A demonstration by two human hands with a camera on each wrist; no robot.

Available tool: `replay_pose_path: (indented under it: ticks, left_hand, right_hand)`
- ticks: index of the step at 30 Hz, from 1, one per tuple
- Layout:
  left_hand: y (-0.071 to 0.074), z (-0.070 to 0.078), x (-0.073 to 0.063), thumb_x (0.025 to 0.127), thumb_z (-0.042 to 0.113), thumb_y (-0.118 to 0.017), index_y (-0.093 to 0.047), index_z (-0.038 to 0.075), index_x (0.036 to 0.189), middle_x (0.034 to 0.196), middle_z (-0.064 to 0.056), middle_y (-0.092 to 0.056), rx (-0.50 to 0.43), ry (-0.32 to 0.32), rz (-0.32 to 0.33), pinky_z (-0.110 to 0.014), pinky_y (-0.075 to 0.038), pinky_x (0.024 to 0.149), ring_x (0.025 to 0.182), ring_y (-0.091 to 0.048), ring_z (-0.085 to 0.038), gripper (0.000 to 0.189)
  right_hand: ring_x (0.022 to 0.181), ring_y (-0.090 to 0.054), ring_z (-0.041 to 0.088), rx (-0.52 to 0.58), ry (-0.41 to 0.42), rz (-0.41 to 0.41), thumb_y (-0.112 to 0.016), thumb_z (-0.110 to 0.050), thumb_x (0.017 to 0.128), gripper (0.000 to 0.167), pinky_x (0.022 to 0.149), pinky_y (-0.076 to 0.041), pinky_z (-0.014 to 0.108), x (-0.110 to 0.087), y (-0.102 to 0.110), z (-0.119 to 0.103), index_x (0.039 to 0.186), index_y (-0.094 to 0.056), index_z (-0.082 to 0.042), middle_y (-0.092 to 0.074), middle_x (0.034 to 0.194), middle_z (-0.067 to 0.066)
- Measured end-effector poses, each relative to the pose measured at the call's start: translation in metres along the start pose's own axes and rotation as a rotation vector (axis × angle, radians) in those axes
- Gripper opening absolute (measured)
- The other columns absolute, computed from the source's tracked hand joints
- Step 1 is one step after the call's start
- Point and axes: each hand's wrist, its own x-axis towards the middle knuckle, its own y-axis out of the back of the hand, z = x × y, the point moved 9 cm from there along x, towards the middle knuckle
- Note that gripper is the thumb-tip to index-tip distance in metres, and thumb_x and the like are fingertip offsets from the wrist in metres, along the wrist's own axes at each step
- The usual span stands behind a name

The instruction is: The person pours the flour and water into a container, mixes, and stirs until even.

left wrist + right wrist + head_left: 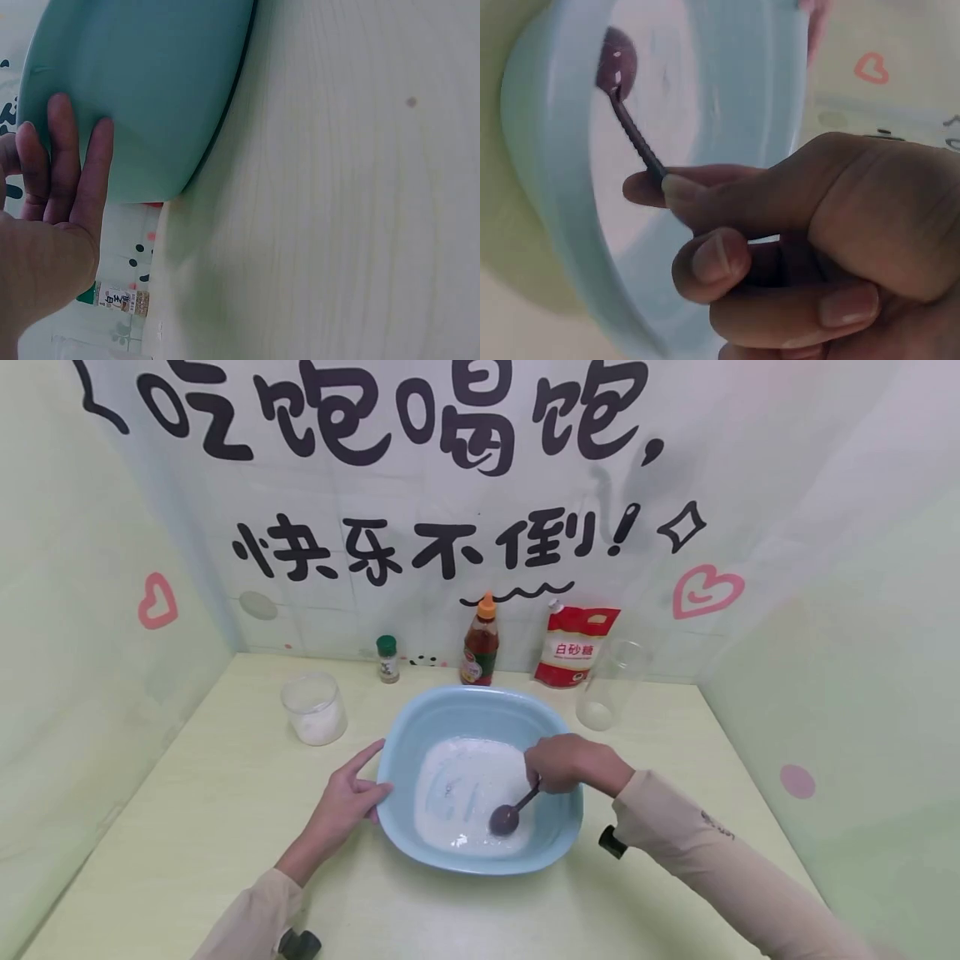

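A light blue basin [480, 864] stands on the table with white liquid [457, 827] spread over its bottom. My left hand [341, 802] rests against the basin's left side. In the left wrist view, the fingers [64, 165] of that hand lie fairly straight along the outer wall. Over the basin's right rim, my right hand [558, 764] holds a dark brown spoon [505, 820] by its handle. The spoon's round bowl dips into the liquid. Thumb and forefinger pinch the thin handle in the right wrist view [639, 142], with the other fingers curled below.
Behind the basin stand a green-capped spice jar [387, 660], an orange-capped sauce bottle [480, 647] and a red-and-white sugar pouch [573, 647]. A glass jar with white powder [315, 710] stands at left, a tall clear glass [611, 685] at right. Printed cloth walls [480, 552] enclose the table.
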Motion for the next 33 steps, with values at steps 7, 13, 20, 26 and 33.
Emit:
replay_pose_path:
  ticks: [7, 13, 20, 26, 33]
  left_hand:
    - [-0.002, 0.0, 0.001, 0.09, 0.0, -0.063, -0.028, 0.004, 0.156, 0.058, 0.003, -0.064, 0.002, -0.001, 0.0, -0.023, -0.051, 0.052, 0.047, -0.054, -0.008, 0.075]
    - [-0.003, -0.001, 0.0, 0.091, 0.0, -0.063, -0.029, 0.005, 0.156, 0.058, 0.002, -0.063, 0.012, 0.023, 0.005, -0.023, -0.05, 0.052, 0.047, -0.054, -0.009, 0.074]
    - [0.0, 0.002, -0.002, 0.09, -0.001, -0.064, -0.03, 0.006, 0.156, 0.061, 0.002, -0.066, 0.014, 0.033, 0.03, -0.023, -0.05, 0.052, 0.047, -0.053, -0.009, 0.075]
    - [0.001, 0.001, -0.002, 0.091, 0.0, -0.064, -0.028, 0.007, 0.157, 0.061, 0.002, -0.066, 0.011, 0.038, 0.033, -0.022, -0.05, 0.052, 0.047, -0.053, -0.008, 0.075]
    - [-0.001, 0.002, -0.004, 0.091, 0.001, -0.064, -0.027, 0.009, 0.158, 0.062, 0.0, -0.066, 0.007, 0.051, 0.025, -0.022, -0.05, 0.052, 0.048, -0.054, -0.009, 0.077]
  right_hand:
    - [0.08, -0.059, 0.024, 0.092, -0.039, 0.115, -0.073, -0.01, 0.089, 0.014, 0.076, -0.057, 0.036, -0.002, 0.018, 0.027, 0.103, -0.073, -0.013, -0.069, 0.093, 0.006]
    - [0.081, -0.06, 0.021, 0.251, 0.026, 0.174, -0.073, -0.011, 0.09, 0.022, 0.075, -0.057, 0.032, -0.005, 0.016, 0.034, 0.112, -0.076, -0.012, -0.074, 0.101, 0.007]
    - [0.069, -0.057, 0.017, 0.52, 0.112, 0.141, -0.065, -0.009, 0.095, 0.02, 0.066, -0.052, 0.028, -0.007, -0.001, 0.045, 0.113, -0.075, -0.006, -0.069, 0.083, 0.008]
    - [0.053, -0.046, 0.015, 0.865, 0.11, 0.131, -0.061, -0.012, 0.098, 0.023, 0.052, -0.039, 0.022, -0.013, -0.02, 0.061, 0.117, -0.071, -0.004, -0.058, 0.063, 0.003]
    - [0.051, -0.046, 0.012, 1.226, 0.168, 0.122, -0.056, -0.015, 0.102, 0.038, 0.052, -0.039, 0.021, -0.026, -0.036, 0.071, 0.136, -0.052, 0.002, -0.059, 0.069, 0.004]
